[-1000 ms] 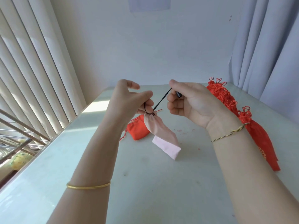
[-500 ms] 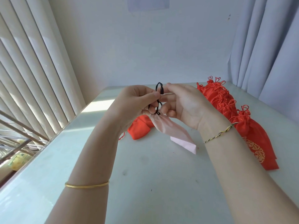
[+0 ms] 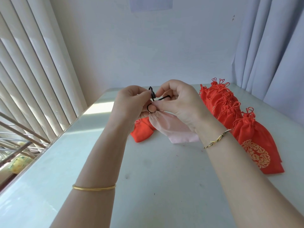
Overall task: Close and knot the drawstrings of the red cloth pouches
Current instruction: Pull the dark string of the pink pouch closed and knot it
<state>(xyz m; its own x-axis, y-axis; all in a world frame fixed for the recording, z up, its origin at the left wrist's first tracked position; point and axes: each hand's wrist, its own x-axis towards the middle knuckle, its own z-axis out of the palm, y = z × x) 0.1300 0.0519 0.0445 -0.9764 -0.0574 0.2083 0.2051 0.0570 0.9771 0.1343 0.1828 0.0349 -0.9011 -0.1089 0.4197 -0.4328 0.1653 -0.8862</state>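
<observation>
A pale pink cloth pouch point(image 3: 172, 129) hangs from both my hands above the table, its mouth gathered tight. Its black drawstring point(image 3: 153, 98) loops between my fingers. My left hand point(image 3: 131, 104) pinches the cord at the pouch's neck, with a loop round a fingertip. My right hand point(image 3: 179, 99) pinches the other part of the cord close beside it. One red pouch point(image 3: 143, 132) lies on the table behind the pink one. A row of several red pouches point(image 3: 230, 112) with knotted red strings lies at the right.
The white table point(image 3: 164, 186) runs back to a wall. Vertical blinds point(image 3: 32, 79) line the left edge and a grey curtain point(image 3: 271, 55) hangs at the right. The nearest red pouch point(image 3: 256, 145) bears a gold emblem.
My hands, apart with the cord stretched taut between them a second ago, have come together at the pouch's neck. The cord now forms loops between my fingers.
</observation>
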